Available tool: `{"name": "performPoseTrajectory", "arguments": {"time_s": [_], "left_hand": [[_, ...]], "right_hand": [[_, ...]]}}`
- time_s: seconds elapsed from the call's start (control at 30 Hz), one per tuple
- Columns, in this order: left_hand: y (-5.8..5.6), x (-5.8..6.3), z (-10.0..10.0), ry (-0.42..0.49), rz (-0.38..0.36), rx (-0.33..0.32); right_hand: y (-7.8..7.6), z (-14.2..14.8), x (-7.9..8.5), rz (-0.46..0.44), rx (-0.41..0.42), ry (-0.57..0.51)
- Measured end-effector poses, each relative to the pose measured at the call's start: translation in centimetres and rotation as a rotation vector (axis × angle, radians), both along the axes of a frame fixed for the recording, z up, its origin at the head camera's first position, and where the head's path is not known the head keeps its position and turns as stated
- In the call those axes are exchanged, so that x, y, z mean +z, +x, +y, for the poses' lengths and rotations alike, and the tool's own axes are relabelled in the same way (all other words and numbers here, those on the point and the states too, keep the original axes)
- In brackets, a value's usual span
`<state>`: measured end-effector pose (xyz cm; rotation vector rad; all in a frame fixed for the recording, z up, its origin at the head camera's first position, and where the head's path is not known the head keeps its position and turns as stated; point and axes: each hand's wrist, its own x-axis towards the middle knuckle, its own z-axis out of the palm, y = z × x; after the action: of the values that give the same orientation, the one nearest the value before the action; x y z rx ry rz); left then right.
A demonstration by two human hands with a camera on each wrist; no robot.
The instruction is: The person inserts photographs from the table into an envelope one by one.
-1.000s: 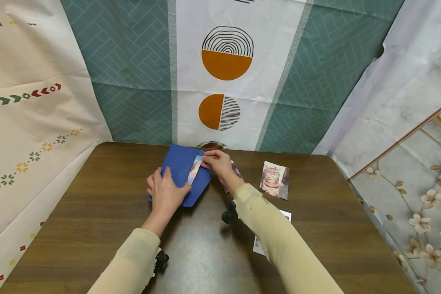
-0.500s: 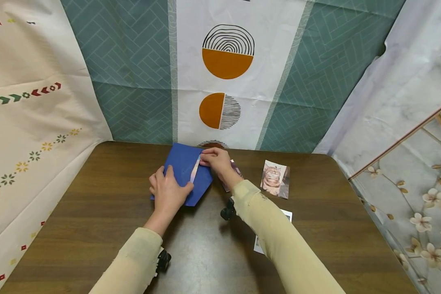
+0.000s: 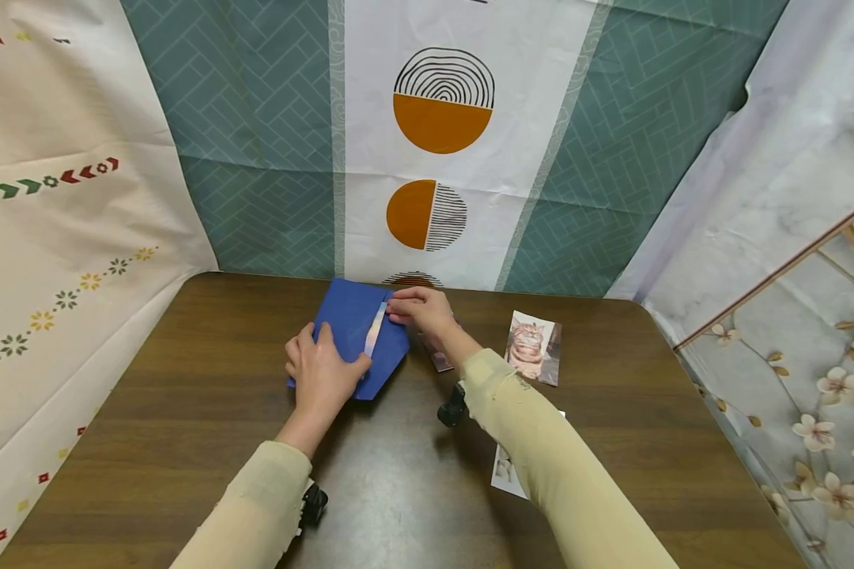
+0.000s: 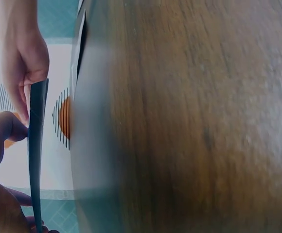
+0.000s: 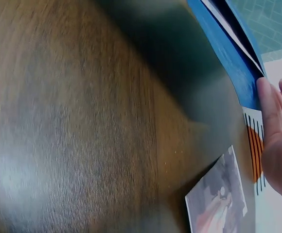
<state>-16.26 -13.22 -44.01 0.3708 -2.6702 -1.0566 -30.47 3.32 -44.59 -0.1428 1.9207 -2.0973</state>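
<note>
A blue envelope [image 3: 351,312] stands tilted above the far part of the table, with a strip of a photo [image 3: 375,330] showing at its mouth. My left hand [image 3: 320,367] grips the envelope, thumb on the near face and fingers round the far side, as the left wrist view shows. My right hand [image 3: 423,312] pinches the envelope's mouth at its upper right end, beside the photo's end. In the right wrist view the photo's edge lies between the two blue layers, and the right fingertips [image 5: 263,87] touch the front layer. Most of the photo is hidden inside.
A cat photo [image 3: 530,348] lies on the wooden table [image 3: 391,490] at the right. Another photo [image 3: 439,357] lies partly under the right wrist, and a white-edged photo [image 3: 505,474] is partly covered by the right sleeve. A patterned cloth [image 3: 270,158] hangs behind the table.
The photo strip at the envelope's mouth became narrower, then slightly wider again. The envelope shifted a little right and back. The right forearm has moved slightly right.
</note>
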Motion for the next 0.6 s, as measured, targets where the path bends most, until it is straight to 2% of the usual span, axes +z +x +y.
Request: {"name": "performPoseTrajectory", "arguments": {"time_s": [0.3, 0.6], "left_hand": [[-0.02, 0.04, 0.34, 0.002, 0.009, 0.000], [0.05, 0.06, 0.11, -0.002, -0.003, 0.002]], "right_hand": [[0.27, -0.42, -0.03, -0.050, -0.019, -0.085], [0.15, -0.05, 0.22, -0.066, -0.002, -0.062]]}}
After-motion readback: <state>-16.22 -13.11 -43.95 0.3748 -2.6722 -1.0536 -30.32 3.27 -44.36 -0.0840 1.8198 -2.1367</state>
